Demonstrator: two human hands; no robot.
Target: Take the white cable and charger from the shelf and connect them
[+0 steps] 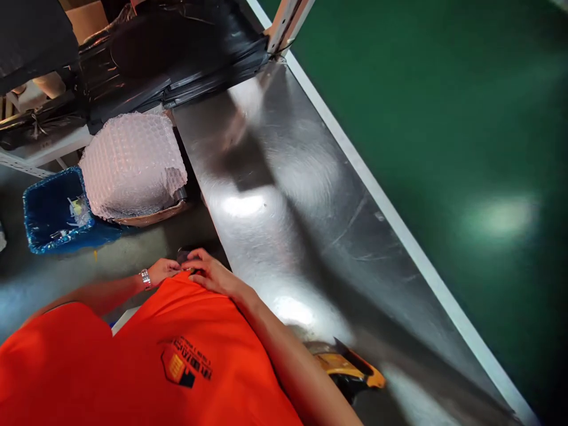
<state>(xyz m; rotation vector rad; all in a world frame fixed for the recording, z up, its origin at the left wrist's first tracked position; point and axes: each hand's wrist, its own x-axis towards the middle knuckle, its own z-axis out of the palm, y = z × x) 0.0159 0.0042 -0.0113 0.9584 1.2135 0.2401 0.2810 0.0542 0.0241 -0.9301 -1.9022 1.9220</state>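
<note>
Steel table; bubble wrap; blue bin

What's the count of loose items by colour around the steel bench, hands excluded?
Blue: 1, the bin
Pale pink: 1, the bubble wrap bundle
Yellow and black: 1, the tool on the steel bench
Dark: 1, a small object at the left hand and right hand
Total: 4

orange shirt, blue bin, perhaps pinkish bubble wrap
</note>
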